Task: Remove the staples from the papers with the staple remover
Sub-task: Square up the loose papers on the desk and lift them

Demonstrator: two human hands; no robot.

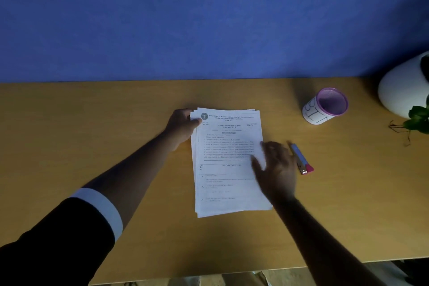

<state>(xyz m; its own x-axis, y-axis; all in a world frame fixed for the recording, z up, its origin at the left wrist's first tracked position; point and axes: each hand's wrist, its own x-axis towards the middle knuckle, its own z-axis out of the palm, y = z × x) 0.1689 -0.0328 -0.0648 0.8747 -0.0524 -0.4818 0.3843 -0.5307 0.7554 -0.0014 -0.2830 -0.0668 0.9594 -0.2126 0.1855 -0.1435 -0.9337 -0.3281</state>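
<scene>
A stack of printed white papers (pixel 228 162) lies in the middle of the wooden table (pixel 116 123). My left hand (pixel 182 126) pinches the stack's top left corner, thumb on top. My right hand (pixel 276 167) hovers blurred over the stack's right edge, fingers spread, holding nothing. The staple remover (pixel 301 159), blue with a pink end and a metal part, lies on the table just right of my right hand. No staple can be made out in the papers.
A white cup (pixel 325 105) with a purple rim and black letters stands at the back right. A large white pot (pixel 404 86) with green leaves (pixel 419 118) sits at the far right edge. A blue wall (pixel 209 18) rises behind the table.
</scene>
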